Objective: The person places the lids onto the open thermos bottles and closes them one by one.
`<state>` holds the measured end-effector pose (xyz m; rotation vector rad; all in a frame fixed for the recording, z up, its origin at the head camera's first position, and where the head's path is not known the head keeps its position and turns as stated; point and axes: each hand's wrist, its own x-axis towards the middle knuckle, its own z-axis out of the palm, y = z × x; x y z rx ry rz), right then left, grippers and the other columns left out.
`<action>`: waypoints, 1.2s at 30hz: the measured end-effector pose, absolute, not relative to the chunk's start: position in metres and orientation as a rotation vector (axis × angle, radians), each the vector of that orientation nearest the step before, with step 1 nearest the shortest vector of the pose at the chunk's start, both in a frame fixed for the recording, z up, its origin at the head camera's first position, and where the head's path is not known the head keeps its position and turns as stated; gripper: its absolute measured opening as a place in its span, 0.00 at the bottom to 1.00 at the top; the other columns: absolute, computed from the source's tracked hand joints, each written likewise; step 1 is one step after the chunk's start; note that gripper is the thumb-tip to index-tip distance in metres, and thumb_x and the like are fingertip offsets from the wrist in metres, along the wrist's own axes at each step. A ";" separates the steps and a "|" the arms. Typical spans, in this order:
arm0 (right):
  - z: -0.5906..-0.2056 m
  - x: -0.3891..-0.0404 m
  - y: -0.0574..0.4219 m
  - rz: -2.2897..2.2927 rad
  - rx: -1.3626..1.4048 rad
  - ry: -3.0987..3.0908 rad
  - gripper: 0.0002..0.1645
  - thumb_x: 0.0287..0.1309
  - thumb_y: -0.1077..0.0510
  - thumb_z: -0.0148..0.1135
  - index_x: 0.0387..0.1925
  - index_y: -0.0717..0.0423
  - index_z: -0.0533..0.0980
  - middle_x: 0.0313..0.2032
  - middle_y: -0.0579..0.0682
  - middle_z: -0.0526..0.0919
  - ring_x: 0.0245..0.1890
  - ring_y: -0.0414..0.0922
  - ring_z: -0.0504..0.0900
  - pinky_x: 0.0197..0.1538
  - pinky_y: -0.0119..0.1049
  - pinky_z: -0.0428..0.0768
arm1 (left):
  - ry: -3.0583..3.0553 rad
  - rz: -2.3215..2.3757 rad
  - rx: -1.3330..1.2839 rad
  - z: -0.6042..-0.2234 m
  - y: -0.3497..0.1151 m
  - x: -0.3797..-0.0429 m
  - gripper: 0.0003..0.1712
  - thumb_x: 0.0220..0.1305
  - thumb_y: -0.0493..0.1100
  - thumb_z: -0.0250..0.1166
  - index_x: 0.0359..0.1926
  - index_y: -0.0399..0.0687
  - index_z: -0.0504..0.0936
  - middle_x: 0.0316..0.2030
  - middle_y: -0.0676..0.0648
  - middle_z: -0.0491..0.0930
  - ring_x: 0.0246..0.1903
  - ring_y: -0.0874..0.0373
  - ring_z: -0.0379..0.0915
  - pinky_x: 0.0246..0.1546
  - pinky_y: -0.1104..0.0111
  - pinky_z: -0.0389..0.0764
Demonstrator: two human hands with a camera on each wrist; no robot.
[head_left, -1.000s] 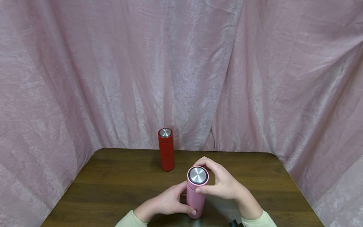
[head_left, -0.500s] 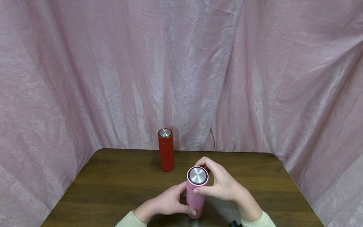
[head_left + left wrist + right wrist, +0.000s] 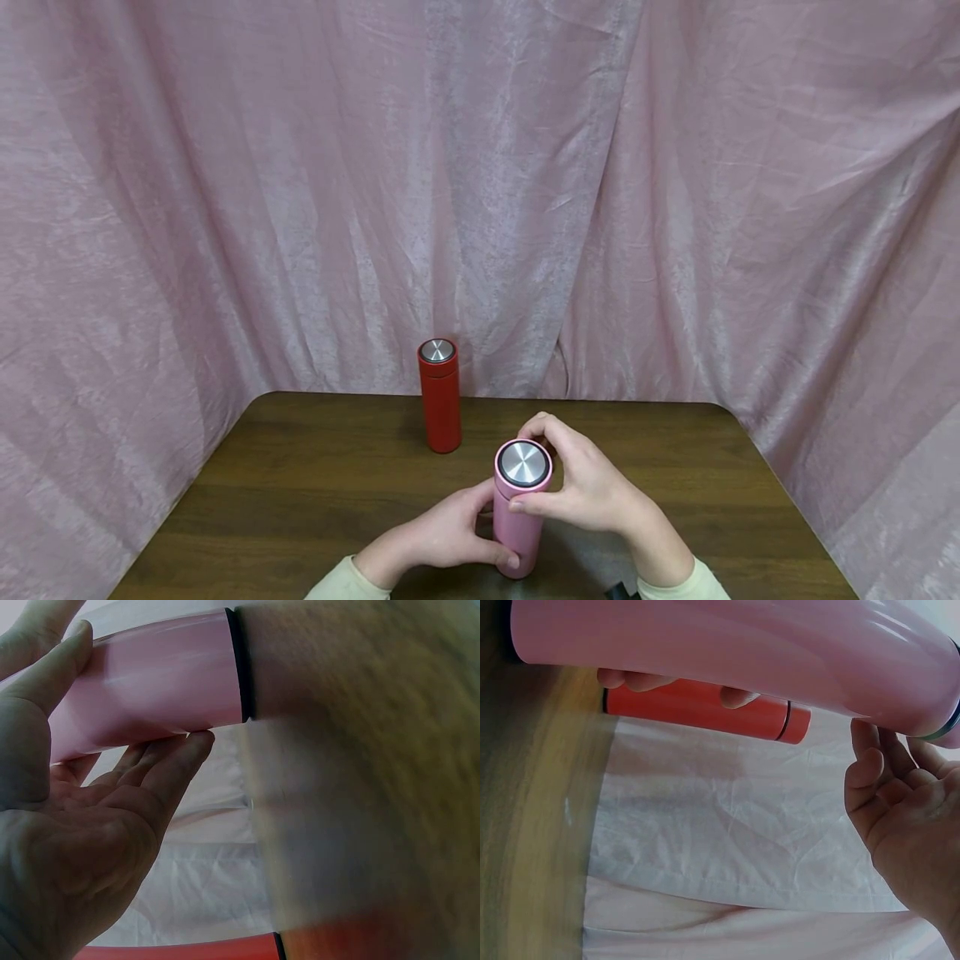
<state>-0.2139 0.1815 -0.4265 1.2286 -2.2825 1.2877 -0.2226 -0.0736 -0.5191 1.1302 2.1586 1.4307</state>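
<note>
A pink thermos bottle (image 3: 516,533) stands upright on the table near its front, topped by a lid with a shiny metal disc (image 3: 524,463). My left hand (image 3: 442,530) grips its body low down, thumb on the near side and fingers behind. In the left wrist view, the thumb and fingers of that hand (image 3: 97,825) lie on opposite sides of the pink wall. High on the bottle, my right hand (image 3: 592,485) holds the lid between thumb and fingers. The right wrist view shows its fingertips (image 3: 865,735) at the lid seam.
Further back and to the left, a red thermos bottle (image 3: 441,408) with a similar metal-topped lid stands upright. The wooden table (image 3: 300,475) ends at a pink curtain (image 3: 450,183). A small dark object (image 3: 619,591) shows beside the right sleeve.
My right thumb has slid slightly left across the front of the lid, while the fingers behind shifted slightly right. The left hand and both bottles stay in place.
</note>
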 end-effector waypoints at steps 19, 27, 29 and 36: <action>-0.432 -0.219 0.186 1.482 1.367 -2.258 0.45 0.61 0.56 0.82 0.76 0.49 0.72 0.65 0.49 0.81 0.61 0.47 0.84 0.68 0.41 0.80 | 2.161 1.434 1.120 -0.518 -0.074 -0.222 0.39 0.63 0.49 0.85 0.71 0.65 0.76 0.63 0.60 0.84 0.65 0.62 0.80 0.67 0.65 0.81; -0.437 -0.223 0.189 1.677 1.485 -2.163 0.46 0.64 0.65 0.74 0.81 0.58 0.68 0.69 0.57 0.78 0.64 0.50 0.83 0.69 0.41 0.81 | 2.137 1.448 1.100 -0.518 -0.073 -0.222 0.37 0.63 0.48 0.85 0.69 0.64 0.78 0.62 0.60 0.84 0.65 0.62 0.80 0.67 0.65 0.81; -0.438 -0.224 0.189 1.669 1.528 -2.132 0.46 0.64 0.66 0.73 0.81 0.59 0.68 0.68 0.58 0.78 0.64 0.50 0.82 0.69 0.41 0.81 | 2.136 1.450 1.096 -0.518 -0.073 -0.222 0.37 0.63 0.48 0.85 0.68 0.63 0.78 0.62 0.60 0.85 0.64 0.62 0.80 0.66 0.65 0.81; -0.436 -0.226 0.186 1.608 1.572 -2.081 0.40 0.66 0.64 0.73 0.77 0.60 0.73 0.66 0.59 0.79 0.65 0.52 0.79 0.68 0.41 0.80 | 2.160 1.435 1.103 -0.519 -0.074 -0.221 0.37 0.63 0.49 0.85 0.69 0.64 0.78 0.61 0.60 0.85 0.64 0.62 0.80 0.66 0.65 0.81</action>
